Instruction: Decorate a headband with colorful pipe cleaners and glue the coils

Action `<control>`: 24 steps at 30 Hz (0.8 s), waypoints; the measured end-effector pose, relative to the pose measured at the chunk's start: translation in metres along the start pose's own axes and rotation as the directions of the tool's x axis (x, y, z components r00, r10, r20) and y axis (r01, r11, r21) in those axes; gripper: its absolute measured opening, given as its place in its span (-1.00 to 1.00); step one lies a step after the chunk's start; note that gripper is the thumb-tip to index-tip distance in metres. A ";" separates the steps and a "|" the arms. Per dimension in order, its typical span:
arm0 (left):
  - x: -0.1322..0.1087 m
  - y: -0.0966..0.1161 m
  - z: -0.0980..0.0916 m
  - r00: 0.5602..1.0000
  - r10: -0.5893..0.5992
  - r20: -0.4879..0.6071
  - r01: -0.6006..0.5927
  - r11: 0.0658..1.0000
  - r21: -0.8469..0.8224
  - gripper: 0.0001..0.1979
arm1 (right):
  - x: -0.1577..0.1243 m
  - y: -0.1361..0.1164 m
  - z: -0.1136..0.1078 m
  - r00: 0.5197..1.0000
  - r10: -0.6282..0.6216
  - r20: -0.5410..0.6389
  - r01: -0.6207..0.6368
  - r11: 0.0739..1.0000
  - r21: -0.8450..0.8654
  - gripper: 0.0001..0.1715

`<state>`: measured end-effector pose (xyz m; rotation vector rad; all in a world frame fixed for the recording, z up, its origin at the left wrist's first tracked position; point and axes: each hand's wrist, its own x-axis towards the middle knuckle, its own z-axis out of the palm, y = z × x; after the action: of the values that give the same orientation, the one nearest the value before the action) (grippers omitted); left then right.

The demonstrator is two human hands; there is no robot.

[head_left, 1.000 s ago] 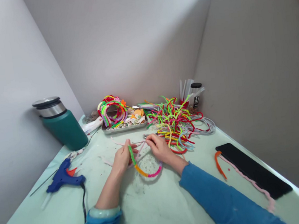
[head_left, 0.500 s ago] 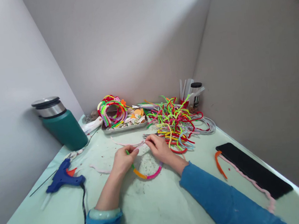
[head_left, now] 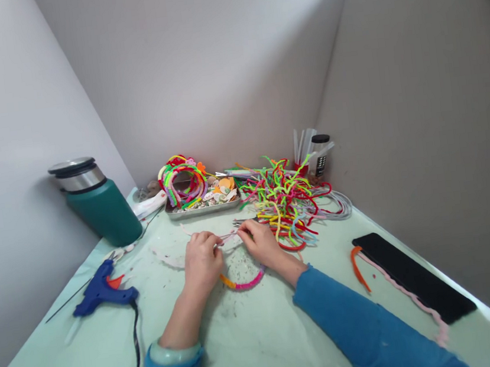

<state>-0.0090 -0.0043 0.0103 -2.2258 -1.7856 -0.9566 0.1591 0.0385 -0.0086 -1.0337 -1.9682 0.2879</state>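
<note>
A headband hoop wrapped in coloured pipe cleaner hangs between my hands, its orange, magenta and purple stretches showing in a curve towards me. My left hand is closed at the hoop's left side, back of the hand up, so the fingertips are partly hidden. With thumb and forefinger my right hand pinches the hoop's other end and a thin pale pink pipe cleaner, which spans the gap between both hands. Behind the right fingers lies a pair of pliers or scissors, partly covered.
A metal tray holds cut-outs and finished hoops. Tangled pipe cleaners lie right of it. A blue glue gun with its cord and a green bottle stand left; a black phone-like slab lies right.
My left hand has rolled over and moved slightly right, covering the green part of the hoop. The pink strand's loose end has shifted. My right hand stays almost still.
</note>
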 end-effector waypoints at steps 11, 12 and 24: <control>0.001 0.007 -0.007 0.989 0.117 -0.085 -0.114 0.992 0.045 -0.86 | 0.000 0.000 -0.002 0.999 0.017 -0.027 -0.018 0.999 -0.029 -0.85; 0.001 0.007 -0.007 0.989 0.118 -0.094 -0.112 0.991 0.066 -0.86 | 0.000 -0.001 -0.002 1.000 0.014 -0.025 -0.015 0.999 -0.029 -0.85; 0.001 0.006 -0.006 0.988 0.110 -0.107 -0.103 0.992 0.072 -0.77 | -0.001 -0.003 -0.003 1.000 -0.008 -0.026 0.008 1.000 -0.010 -0.85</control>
<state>-0.0059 -0.0085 0.0173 -2.1594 -1.6103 -0.9644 0.1603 0.0359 -0.0057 -1.0311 -1.9518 0.2590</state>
